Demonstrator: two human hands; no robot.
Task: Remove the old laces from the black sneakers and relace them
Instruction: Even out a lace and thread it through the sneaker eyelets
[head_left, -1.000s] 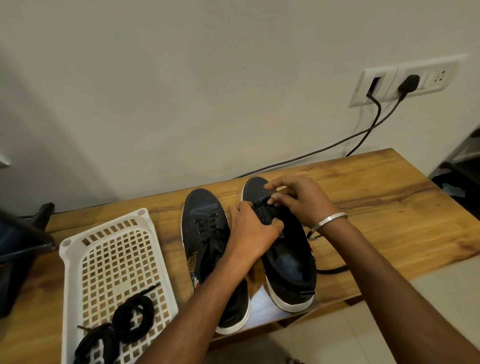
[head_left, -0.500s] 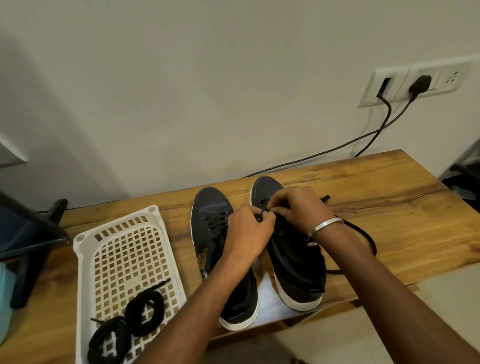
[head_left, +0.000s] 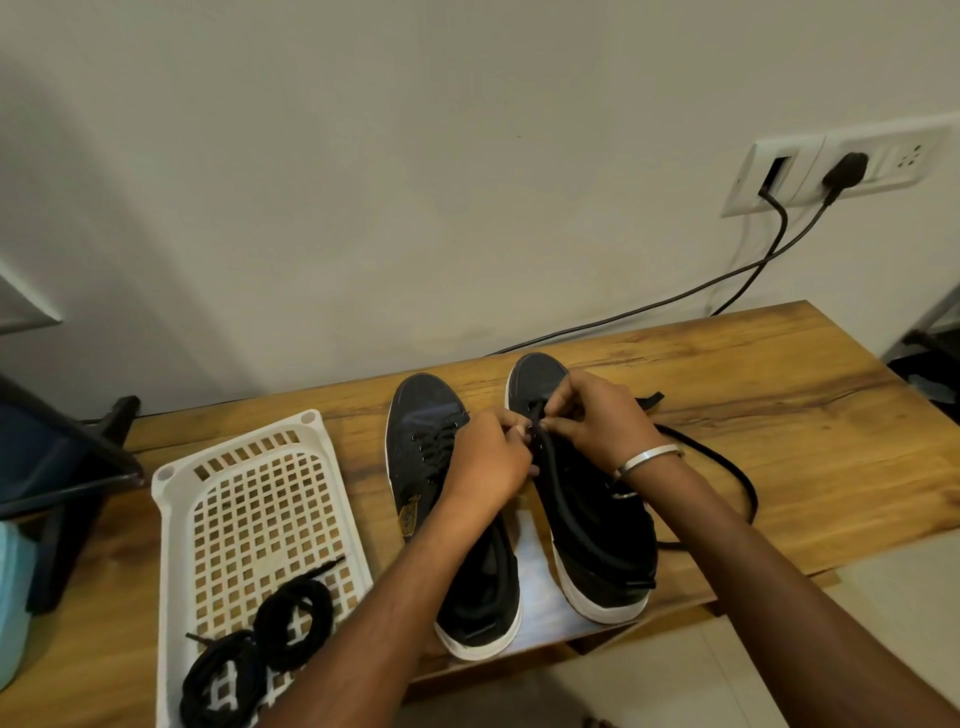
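Both hands are on the right sneaker (head_left: 597, 519), working the lace (head_left: 558, 483) at the eyelets nearest the toe. The left hand (head_left: 488, 457) has its grip closed, fingertips pinching the lace at the eyelet row; the right hand (head_left: 597, 421) pinches the same lace from the far side, grip also closed on it. Meeting thumb to thumb looks deliberate: one hand steadies the eyelet edge while the other feeds or draws the lace tip through. Which direction it goes cannot be told. One slack run of lace lies down the tongue toward the heel, and another loops out over the bench (head_left: 779, 415) to the right of the shoe, clear of the working area. The left sneaker (head_left: 431, 467) sits just beside it, toe to the wall, lace threaded through its eyelets, untouched. Both heels overhang the bench's near edge, likely to bring the eyelets close. Two coiled black laces (head_left: 260, 644) sit in the near end of the white basket (head_left: 234, 467) to the left, parked within reach. Judgement: mid-lacing on the right shoe, lowest eyelets.
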